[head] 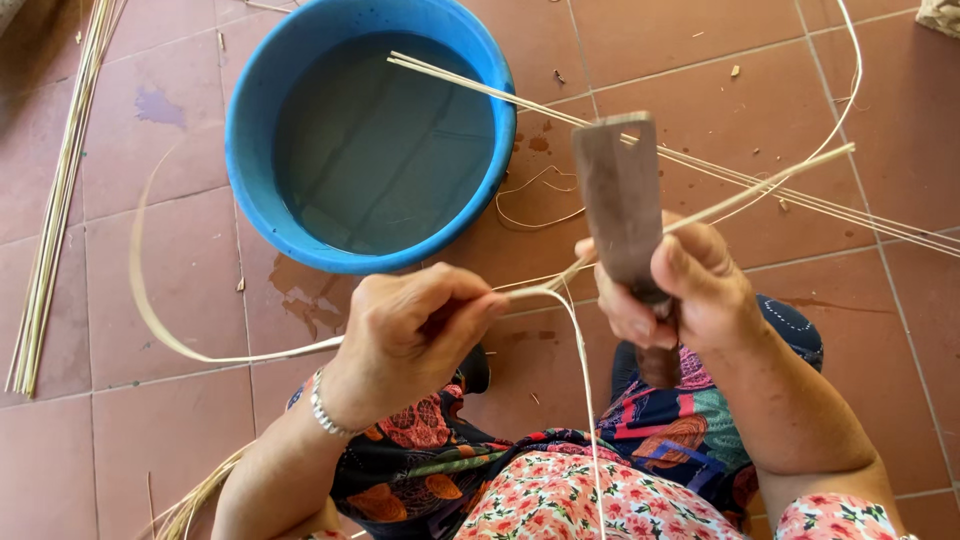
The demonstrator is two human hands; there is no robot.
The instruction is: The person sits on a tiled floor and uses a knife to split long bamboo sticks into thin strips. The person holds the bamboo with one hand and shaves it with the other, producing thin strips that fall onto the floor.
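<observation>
Right now both hands sit centre-near, over the person's lap w/ floral and patterned fabric (560,490). Left hand (405,335) has thumb and forefinger pressed together, pinching a thin pale cane strip (560,300) at approx mid-frame; other fingers curled in. A silver bracelet (325,408) is on that wrist. Right hand (690,290) is wrapped tight round the dark handle of a broad flat blade (622,195); fingers closed, thumb up against the cane. Blade long axis runs near-to-far, nearly vertical in frame, blunt tip pointing far, slight lean left. Cane strip long axis goes diagonally: from the left-hand pinch up-right, past the blade, free end pointing far-right. From the pinch one peeled strand loops left in a wide arc over the floor; another thin strand drops near toward the lap. Blue basin (262,110) holding water sits far-left of the hands, on the red tile floor (120,420). A few long thin canes (800,190) rest w/ one end on the basin rim, running right across the floor. Bundle of pale sticks (55,200) lies along the far-left edge, well apart.
</observation>
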